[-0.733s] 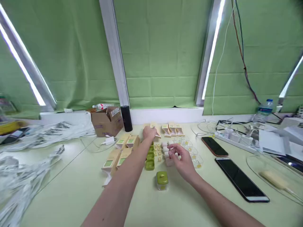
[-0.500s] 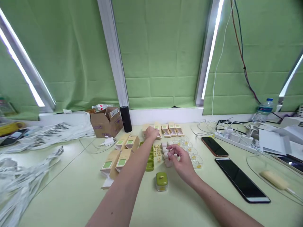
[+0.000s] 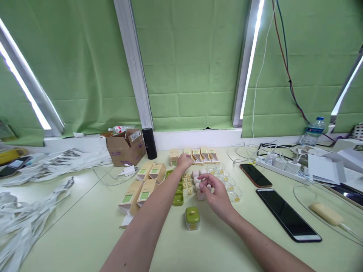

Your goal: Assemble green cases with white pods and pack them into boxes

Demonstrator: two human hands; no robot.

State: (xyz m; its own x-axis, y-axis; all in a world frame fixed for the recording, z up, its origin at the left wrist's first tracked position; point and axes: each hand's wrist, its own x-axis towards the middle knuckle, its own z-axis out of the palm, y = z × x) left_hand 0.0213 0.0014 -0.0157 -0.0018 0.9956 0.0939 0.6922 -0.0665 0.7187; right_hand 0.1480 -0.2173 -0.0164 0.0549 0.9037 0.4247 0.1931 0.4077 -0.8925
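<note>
My left hand (image 3: 185, 161) reaches to the back of the table, at the left end of a row of small kraft boxes (image 3: 204, 154); its fingertips are too small and hidden to read. Just left of it stands another kraft box (image 3: 174, 158). My right hand (image 3: 214, 190) hovers with fingers apart and nothing in them, beside white rolls (image 3: 201, 195). Between the arms sit green lids (image 3: 178, 199) and small yellow pieces (image 3: 189, 192). Clear containers (image 3: 235, 194) lie right of the rolls. Nearer stands a clear container with a green lid (image 3: 192, 218).
More kraft boxes (image 3: 146, 192) stand left of my left arm. Behind are a cardboard box (image 3: 126, 148) and a black cylinder (image 3: 149, 143). Two phones (image 3: 288, 215) lie at right, near a power strip (image 3: 279, 170) and cables. White straps (image 3: 25, 223) spread at left.
My left hand has shifted slightly right along the back row, so the kraft box on its left now shows more fully. My right hand stays almost still, and the view has moved slightly.
</note>
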